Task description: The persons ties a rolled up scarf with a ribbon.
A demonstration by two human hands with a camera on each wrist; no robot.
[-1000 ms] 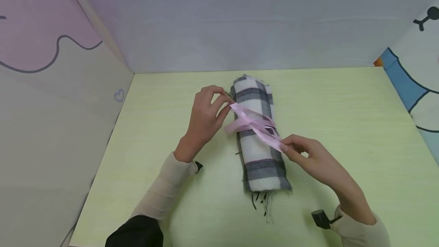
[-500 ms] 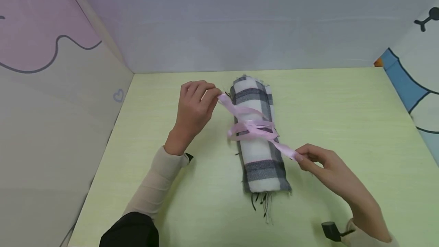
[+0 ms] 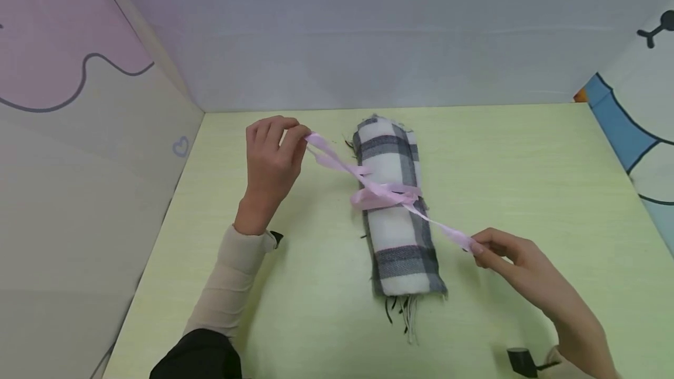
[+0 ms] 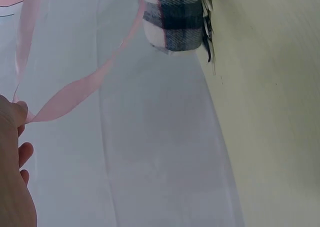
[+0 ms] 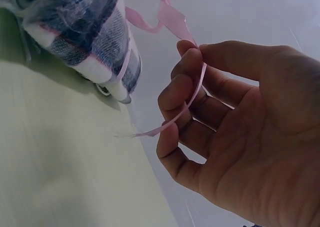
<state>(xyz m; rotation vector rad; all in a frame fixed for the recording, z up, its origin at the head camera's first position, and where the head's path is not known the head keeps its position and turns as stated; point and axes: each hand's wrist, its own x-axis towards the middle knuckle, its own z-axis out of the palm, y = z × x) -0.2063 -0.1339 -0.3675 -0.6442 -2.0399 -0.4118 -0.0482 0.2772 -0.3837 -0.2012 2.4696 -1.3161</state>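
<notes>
A rolled plaid scarf (image 3: 397, 233) in white and grey lies lengthwise on the table, its fringe toward the near edge. Round its middle runs a pink ribbon (image 3: 376, 197), crossed over itself on top with a loose loop at the left side. My left hand (image 3: 271, 159) pinches one part of the ribbon, up and left of the scarf. To the lower right, my right hand (image 3: 532, 274) pinches the other end between thumb and forefinger. In the right wrist view a short ribbon tail (image 5: 192, 94) hangs past the curled fingers. Both stretches slant away from the crossing.
The pale yellow-green table (image 3: 526, 162) meets a plain greyish wall (image 3: 368, 45) at the back. Printed side panels stand left (image 3: 79, 192) and right (image 3: 626, 121). A small black device (image 3: 521, 361) sits at the right wrist.
My hands have drawn apart, the left up and leftward, the right down and rightward. The ribbon stretches longer between them, and its crossing on the scarf has narrowed. The scarf stays in place.
</notes>
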